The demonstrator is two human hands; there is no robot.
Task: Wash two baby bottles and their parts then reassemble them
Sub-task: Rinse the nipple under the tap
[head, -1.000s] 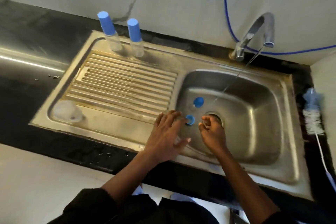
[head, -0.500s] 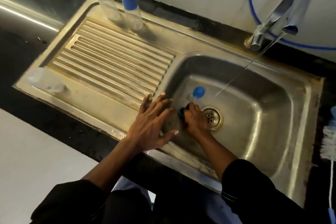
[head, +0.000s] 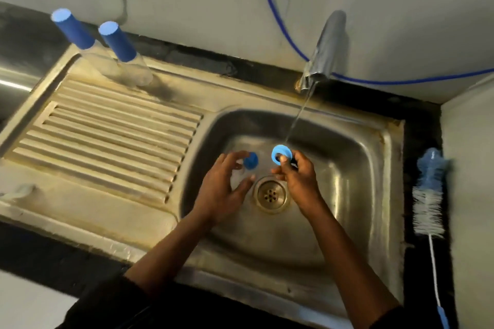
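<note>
The right hand (head: pixel 299 179) pinched a blue bottle ring (head: pixel 286 151) by its rim under water from the tap (head: pixel 324 48), above the drain (head: pixel 271 195); the left hand (head: pixel 219 189) hovered spread. Light, wet plastic probably slips.

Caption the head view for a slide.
Right hand holds a blue bottle ring under the running tap; left hand, open, hovers by a second blue part in the sink.

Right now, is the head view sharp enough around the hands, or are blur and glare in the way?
Head view: left hand and the blue cap by it motion-smeared; blue ring in right hand fairly sharp; glare streak on counter far left.
</note>
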